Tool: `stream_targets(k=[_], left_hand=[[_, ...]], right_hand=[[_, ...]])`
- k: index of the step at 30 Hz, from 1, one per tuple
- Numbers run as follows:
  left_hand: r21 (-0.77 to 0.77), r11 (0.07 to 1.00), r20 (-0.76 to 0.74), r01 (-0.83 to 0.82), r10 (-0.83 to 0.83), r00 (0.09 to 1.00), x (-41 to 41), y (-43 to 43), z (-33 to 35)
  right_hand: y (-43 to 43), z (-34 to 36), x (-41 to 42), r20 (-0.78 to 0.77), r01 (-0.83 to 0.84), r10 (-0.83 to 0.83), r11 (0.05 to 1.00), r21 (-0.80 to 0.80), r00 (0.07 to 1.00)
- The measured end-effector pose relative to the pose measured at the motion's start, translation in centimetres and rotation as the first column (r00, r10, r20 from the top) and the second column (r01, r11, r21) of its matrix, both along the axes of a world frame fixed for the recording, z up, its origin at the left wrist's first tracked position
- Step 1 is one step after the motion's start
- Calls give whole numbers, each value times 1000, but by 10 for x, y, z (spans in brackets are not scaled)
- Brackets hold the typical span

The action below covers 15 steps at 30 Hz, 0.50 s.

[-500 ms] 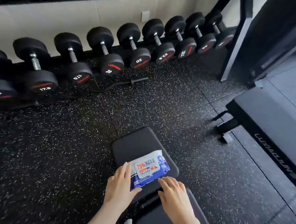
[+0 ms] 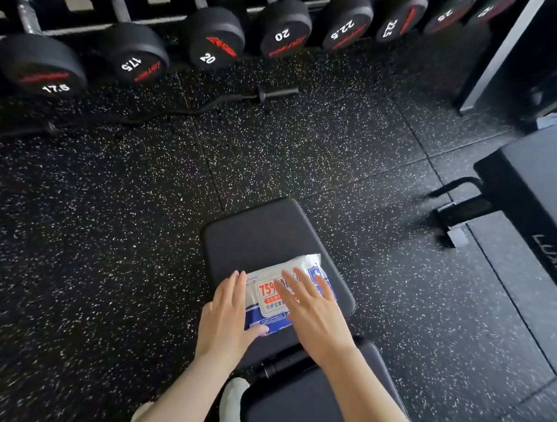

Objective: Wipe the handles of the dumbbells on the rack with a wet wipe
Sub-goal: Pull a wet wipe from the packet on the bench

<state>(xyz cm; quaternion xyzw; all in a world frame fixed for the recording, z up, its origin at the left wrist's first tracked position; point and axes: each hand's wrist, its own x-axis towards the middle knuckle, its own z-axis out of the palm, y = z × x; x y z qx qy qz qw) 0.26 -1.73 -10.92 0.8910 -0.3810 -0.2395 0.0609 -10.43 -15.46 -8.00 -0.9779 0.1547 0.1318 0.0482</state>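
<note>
Head view, looking down: the left hand (image 2: 224, 321) lies flat along the left edge of a wet wipe pack (image 2: 267, 305), fingers straight and close together, the thumb stretched across the pack's near corner. The right hand (image 2: 317, 316) is over the right half of the pack with its fingers straight and fanned apart; whether the palm presses on the wrapper or hangs just above it cannot be told. Neither hand curls round anything.

The pack, white and blue with a red "75%" label showing between the two hands, lies directly under them on the dark seat pad (image 2: 263, 229) of a bench. A second bench pad (image 2: 309, 406) sits under the right forearm, nearer the person than the hands. A white shoe (image 2: 233, 399) shows below the left wrist.

Well beyond the fingertips, across the speckled rubber floor (image 2: 108, 234), the dumbbells (image 2: 212, 36) stand in a row on the rack (image 2: 83, 29), marked 17.5, 20 and 22.5. One metal handle (image 2: 26, 13) shows far off to the left of the left hand, blurred. A black curl bar (image 2: 277, 93) lies on the floor between the hands and the rack. Off to the right of the right hand stands a dark machine (image 2: 546, 179) with white lettering.
</note>
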Motion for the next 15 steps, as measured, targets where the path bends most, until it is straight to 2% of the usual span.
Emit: stream_targets(k=[8,15], left_hand=[[-10,1000,-20,-3,3,1000,2,0,0],[-58,998,0,3,-3,1000,3,5,-12]], right_hand=[[-21,-13,1,10,-206,207,976,-69,978],[-22,-22,-6,161,-293,314,945,-143,936]])
